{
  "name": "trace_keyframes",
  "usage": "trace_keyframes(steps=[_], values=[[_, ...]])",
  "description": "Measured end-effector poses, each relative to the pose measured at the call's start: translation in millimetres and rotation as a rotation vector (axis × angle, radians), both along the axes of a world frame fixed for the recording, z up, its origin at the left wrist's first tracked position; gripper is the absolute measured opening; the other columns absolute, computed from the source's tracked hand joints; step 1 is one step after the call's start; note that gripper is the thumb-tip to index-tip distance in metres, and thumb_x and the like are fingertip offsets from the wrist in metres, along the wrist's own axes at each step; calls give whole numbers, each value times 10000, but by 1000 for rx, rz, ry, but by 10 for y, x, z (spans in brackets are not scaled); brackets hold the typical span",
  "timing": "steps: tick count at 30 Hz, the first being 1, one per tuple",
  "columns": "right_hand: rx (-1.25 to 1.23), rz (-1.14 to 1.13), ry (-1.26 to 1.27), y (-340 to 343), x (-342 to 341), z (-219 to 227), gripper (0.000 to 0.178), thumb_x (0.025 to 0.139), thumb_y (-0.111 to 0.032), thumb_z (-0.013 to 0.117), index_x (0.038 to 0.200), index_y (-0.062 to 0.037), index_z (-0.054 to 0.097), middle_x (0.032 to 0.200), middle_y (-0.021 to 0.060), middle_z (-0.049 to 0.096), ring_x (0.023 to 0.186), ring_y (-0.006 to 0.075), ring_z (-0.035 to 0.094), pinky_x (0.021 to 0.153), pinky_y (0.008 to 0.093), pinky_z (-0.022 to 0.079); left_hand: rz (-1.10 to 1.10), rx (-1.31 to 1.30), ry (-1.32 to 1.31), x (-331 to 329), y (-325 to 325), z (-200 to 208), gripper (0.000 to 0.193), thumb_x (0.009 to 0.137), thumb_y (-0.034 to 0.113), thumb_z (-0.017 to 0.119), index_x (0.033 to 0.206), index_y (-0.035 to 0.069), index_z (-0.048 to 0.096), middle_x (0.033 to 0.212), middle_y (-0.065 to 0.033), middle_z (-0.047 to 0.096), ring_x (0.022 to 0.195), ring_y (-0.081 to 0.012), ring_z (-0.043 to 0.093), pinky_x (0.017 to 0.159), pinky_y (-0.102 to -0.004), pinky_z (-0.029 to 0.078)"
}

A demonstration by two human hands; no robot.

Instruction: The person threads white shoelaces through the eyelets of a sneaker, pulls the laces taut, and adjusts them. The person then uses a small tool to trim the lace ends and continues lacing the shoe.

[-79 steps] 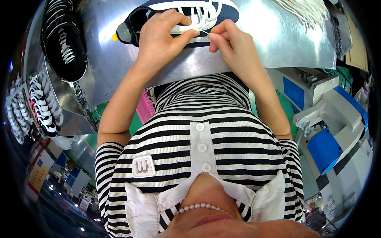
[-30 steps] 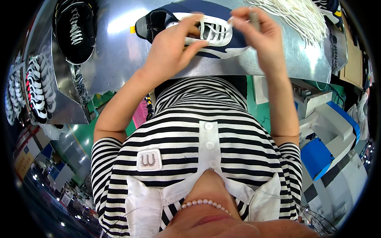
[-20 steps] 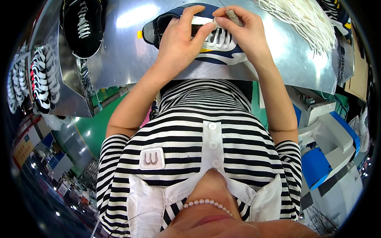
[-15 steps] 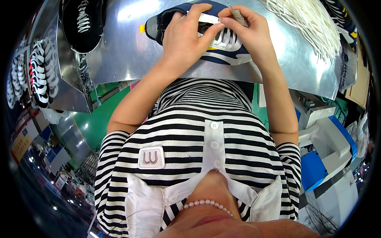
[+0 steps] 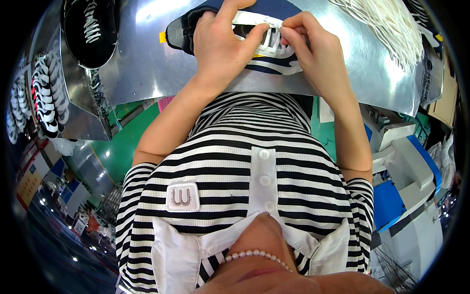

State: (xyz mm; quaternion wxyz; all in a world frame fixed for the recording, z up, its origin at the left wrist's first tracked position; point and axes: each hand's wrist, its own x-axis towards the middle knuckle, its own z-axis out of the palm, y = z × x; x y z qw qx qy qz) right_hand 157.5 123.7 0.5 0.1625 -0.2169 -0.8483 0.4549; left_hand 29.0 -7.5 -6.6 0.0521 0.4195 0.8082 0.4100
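A navy and white lace-up sneaker (image 5: 279, 67) lies on its sole on the metal table, toe to the right and heel to the left. My left hand (image 5: 220, 46) grips it over the collar; some fingers reach into the opening, while the thumb presses beside the eyelets. White shoelace (image 5: 270, 39) crosses the tongue in several rows. Thumb and forefinger of my right hand (image 5: 316, 49) pinch together at the upper eyelet row, on what looks like the lace. The curled fingers of that hand hide whatever else lies in the palm.
A bundle of white laces (image 5: 387, 29) is spread at the table's right. On the left stands a black shoe (image 5: 90, 34) with white lacing. Striped black-and-white shoes (image 5: 45, 95) sit beyond the metal table's (image 5: 142, 73) left edge. A grey and blue machine (image 5: 406, 171) is at my right.
The sneaker and my left hand have shifted slightly left in view. My right hand has turned, and the thin tool with a beige-wrapped handle, seen in it before, no longer shows.
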Motion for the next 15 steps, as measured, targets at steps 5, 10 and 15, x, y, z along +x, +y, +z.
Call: trace_keyframes(steps=[5, 10, 15], values=[[-36, 32, 104, 43, -2, -49, 123, 908, -128, 631, 971, -23, 623, 744, 95, 693, 655, 239, 674, 589, 321, 511, 14, 78, -171, 52, 6, 30, 417, 798, 168, 792, 1172, 64, 641, 896, -68, 713, 796, -139, 666, 719, -273, 521], [162, -36, 63, -14, -14, -131, 161, 891, -175, 648, 984, -45, 649, 747, 87, 695, 647, 242, 667, 575, 327, 503, -30, 96, -93, 51, -10, 9, 378, 826, 143, 756, 1174, 56, 638, 910, -75, 719, 782, -124, 674, 706, -261, 526], [363, 99, -249, -89, -329, 119, 242, 863, -80, 540, 1019, 85, 454, 701, 250, 637, 705, 402, 670, 593, 467, 519, -84, 124, -201, 89, -28, -31, 316, 868, 82, 693, 1178, 54, 639, 919, -61, 726, 783, -107, 674, 710, -247, 525]])
